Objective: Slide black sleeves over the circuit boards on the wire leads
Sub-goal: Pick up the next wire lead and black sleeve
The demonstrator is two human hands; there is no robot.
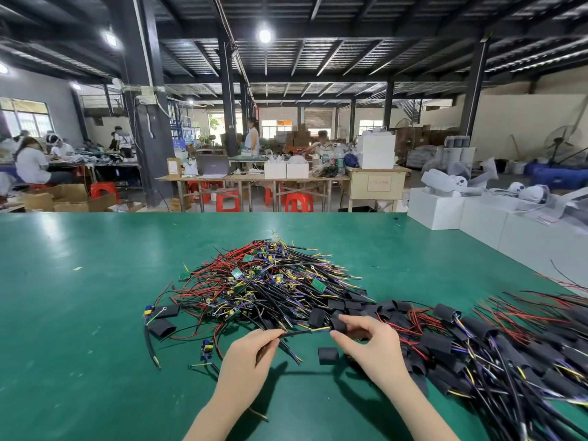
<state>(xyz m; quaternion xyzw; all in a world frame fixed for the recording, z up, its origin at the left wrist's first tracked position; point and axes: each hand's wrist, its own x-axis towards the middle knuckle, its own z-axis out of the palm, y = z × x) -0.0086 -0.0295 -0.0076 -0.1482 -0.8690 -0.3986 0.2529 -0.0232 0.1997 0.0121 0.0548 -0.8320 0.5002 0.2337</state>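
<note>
My left hand [251, 354] pinches a black wire lead [299, 332] whose thin yellow and blue strands point right. My right hand [366, 342] pinches a short black sleeve [339, 324] at the tip of those strands. A big tangle of unsleeved leads with small green circuit boards [264, 281] lies just beyond my hands. Loose black sleeves [328, 355] lie near my right hand, and another black sleeve [161, 327] lies at the left. A heap of sleeved leads [496, 351] spreads to the right.
The green table [79, 313] carries everything. A stray lead with a small yellow-and-blue board [206, 346] lies left of my left hand. White boxes [477, 218] line the table's far right edge. People work at tables far behind.
</note>
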